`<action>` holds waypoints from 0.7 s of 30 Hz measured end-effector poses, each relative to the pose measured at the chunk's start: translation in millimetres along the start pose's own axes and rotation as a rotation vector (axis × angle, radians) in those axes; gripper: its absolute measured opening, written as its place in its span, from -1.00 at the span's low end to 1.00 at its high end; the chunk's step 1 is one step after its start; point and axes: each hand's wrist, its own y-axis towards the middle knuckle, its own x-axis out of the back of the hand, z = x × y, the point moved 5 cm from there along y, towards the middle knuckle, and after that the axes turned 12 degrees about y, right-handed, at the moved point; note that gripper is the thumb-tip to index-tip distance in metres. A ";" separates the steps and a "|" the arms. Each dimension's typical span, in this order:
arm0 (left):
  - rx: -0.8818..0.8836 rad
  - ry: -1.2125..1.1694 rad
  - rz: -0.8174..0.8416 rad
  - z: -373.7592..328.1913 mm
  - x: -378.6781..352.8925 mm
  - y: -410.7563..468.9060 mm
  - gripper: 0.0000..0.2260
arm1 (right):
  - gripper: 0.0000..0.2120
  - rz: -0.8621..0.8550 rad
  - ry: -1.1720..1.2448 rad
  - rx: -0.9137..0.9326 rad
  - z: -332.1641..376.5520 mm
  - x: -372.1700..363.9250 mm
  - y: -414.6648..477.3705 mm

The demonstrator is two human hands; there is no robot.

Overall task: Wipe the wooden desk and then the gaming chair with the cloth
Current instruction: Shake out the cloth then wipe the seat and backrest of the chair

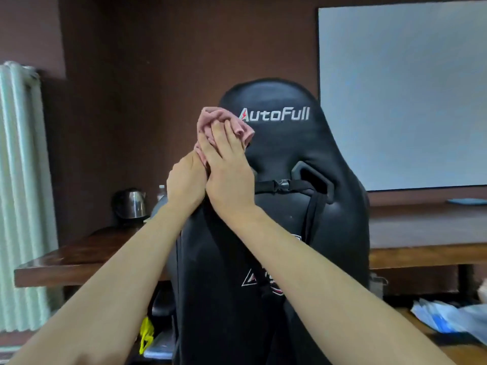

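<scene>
You press the pink cloth to the upper edge of the black chair, your right hand flat on it with fingers straight and together. Your left hand touches alongside, its fingers hidden and its grip unclear. The chair stage looks barely begun. The tabletop shows no proof of wiping. White lettering reads "AutoFull".

Kettle, radiator, pale wall screen

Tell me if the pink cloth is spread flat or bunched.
Bunched up: the cloth shows crumpled folds under the right hand on the chair.
</scene>
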 end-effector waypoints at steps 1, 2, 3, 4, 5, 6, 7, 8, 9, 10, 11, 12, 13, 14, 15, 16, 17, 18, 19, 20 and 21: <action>0.008 -0.036 -0.012 0.4 1.7 -1.0 -0.60 | -0.47 0.075 -0.018 0.083 -3.6 6.2 3.0; 0.025 -0.066 -0.018 0.9 2.1 -3.5 -0.55 | -0.46 0.137 -0.041 0.146 -14.2 18.0 3.9; 0.042 -0.076 -0.013 -0.3 2.1 -5.8 -0.49 | -0.44 0.169 -0.070 0.168 -31.7 34.8 4.5; 0.055 -0.070 -0.007 -2.3 1.2 -6.5 -0.44 | -0.43 0.162 -0.112 0.143 -53.4 56.6 4.6; 0.061 -0.055 -0.005 -3.2 0.5 -6.3 -0.43 | -0.42 0.131 -0.152 0.077 -77.1 80.7 4.2; 0.064 -0.051 -0.006 -3.2 0.2 -7.3 -0.43 | -0.42 0.096 -0.167 -0.012 -98.0 104.0 0.2; 0.062 -0.058 -0.007 -3.2 0.4 -8.4 -0.44 | -0.42 0.062 -0.166 -0.096 -113.6 124.0 -5.2; 0.057 -0.066 -0.007 -2.9 0.1 -7.9 -0.46 | -0.40 0.031 -0.166 -0.162 -122.6 136.3 -9.0; 0.056 -0.068 -0.005 -2.4 -0.3 -7.7 -0.46 | -0.36 0.012 -0.176 -0.220 -125.9 140.4 -11.7; 0.062 -0.065 0.000 -0.6 -1.5 -7.6 -0.47 | -0.33 -0.020 -0.182 -0.280 -123.9 137.7 -12.0; 0.065 -0.059 0.004 1.1 -2.4 -6.4 -0.47 | -0.29 -0.085 -0.183 -0.350 -117.3 130.6 -10.2; 0.072 -0.054 0.013 2.4 -3.1 -5.8 -0.47 | -0.24 -0.160 -0.181 -0.418 -107.3 119.3 -8.4; 0.078 -0.047 0.021 3.2 -3.2 -5.3 -0.48 | -0.20 -0.217 -0.173 -0.453 -93.0 104.3 -6.1; 0.076 -0.038 0.030 4.8 -3.7 -4.9 -0.53 | -0.17 -0.234 -0.150 -0.446 -74.5 84.7 -5.1; 0.060 -0.027 0.035 5.0 -3.3 -2.2 -0.62 | -0.18 -0.211 -0.118 -0.391 -52.9 64.1 -2.7; 0.039 -0.012 0.047 7.2 -3.1 -0.5 -0.72 | -0.23 -0.164 -0.091 -0.306 -30.3 43.0 -2.7; 0.028 -0.017 0.056 10.2 -2.6 0.9 -0.77 | -0.29 -0.107 -0.074 -0.215 -11.0 26.3 -4.0; 0.024 -0.029 0.074 15.7 -2.5 0.9 -0.75 | -0.34 -0.050 -0.070 -0.125 2.3 16.0 -5.2; 0.021 -0.038 0.102 22.8 -3.1 0.7 -0.70 | -0.37 0.014 -0.075 -0.034 9.0 12.8 -4.3; 0.026 -0.033 0.146 31.8 -4.9 0.7 -0.67 | -0.39 0.093 -0.093 0.067 9.2 14.8 -1.7; 0.053 -0.036 0.191 42.5 -7.0 0.1 -0.64 | -0.42 0.174 -0.131 0.177 4.6 19.9 0.7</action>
